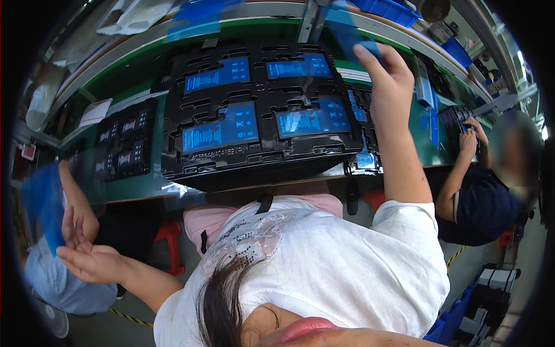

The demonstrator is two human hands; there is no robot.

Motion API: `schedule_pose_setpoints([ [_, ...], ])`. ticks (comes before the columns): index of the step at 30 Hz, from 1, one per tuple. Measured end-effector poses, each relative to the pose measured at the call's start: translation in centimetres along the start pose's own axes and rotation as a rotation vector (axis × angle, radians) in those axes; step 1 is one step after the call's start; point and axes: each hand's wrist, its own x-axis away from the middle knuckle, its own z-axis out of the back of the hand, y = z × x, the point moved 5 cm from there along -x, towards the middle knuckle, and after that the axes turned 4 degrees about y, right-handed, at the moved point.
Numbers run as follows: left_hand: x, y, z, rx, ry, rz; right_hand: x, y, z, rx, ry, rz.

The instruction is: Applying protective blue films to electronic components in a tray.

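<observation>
My left hand [87,254] is held out at the far left, fingers loosely curled, with a translucent blue film [43,199] at its thumb and fingertips. Raised above the bench on the right, my right hand [390,78] pinches another blue film [345,32], which is smeared by motion. Between the hands, in front of me, stands a stack of black plastic trays [263,156]. Flat battery packs with blue labels [219,127] lie in the recesses of the top tray. Neither hand touches the trays.
More black trays [124,141] with dark packs sit left on the green bench [156,168]. Blue-faced packs [365,159] lie right of the stack. A co-worker's hands [471,136] handle trays at far right; another person's arm [78,194] is behind the left film. A metal post [309,23] rises behind.
</observation>
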Motion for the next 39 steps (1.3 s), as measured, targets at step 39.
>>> schedule_pose_setpoints([
  [39, 6.5, -1.0, -12.1, 0.043, -0.365, 0.107, 8.7, -3.3, 13.4, -0.47, 0.474, -0.289],
])
